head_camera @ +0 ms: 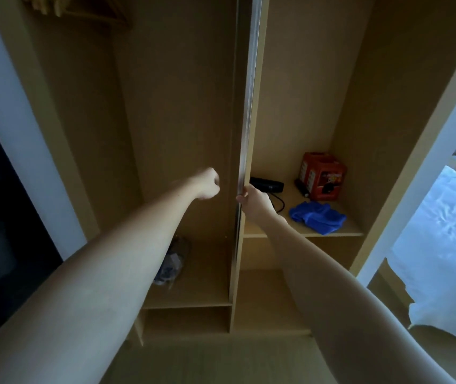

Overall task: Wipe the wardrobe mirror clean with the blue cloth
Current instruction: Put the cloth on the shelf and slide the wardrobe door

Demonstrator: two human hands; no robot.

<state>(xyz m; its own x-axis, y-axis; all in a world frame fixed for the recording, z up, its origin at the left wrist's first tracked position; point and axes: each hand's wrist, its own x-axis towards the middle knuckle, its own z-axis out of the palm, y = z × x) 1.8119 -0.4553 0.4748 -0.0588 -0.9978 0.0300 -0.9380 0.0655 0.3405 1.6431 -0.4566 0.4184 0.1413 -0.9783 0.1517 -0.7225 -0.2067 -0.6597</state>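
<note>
The blue cloth [318, 217] lies crumpled on the wardrobe's right shelf [340, 233]. A wardrobe door [249, 106] stands edge-on in the middle, showing its shiny metal edge; its mirror face is not visible from here. My right hand [251, 199] grips that door edge at shelf height, just left of the cloth. My left hand [207, 184] hovers a little left of the door edge with its fingers curled into a fist, holding nothing.
On the same shelf stand a red box [322, 176] and a black device with a cord [268, 186]. A bagged item [172, 261] lies in the left compartment. Wooden hangers [82, 9] hang top left. A bed with white sheets [443, 245] is at right.
</note>
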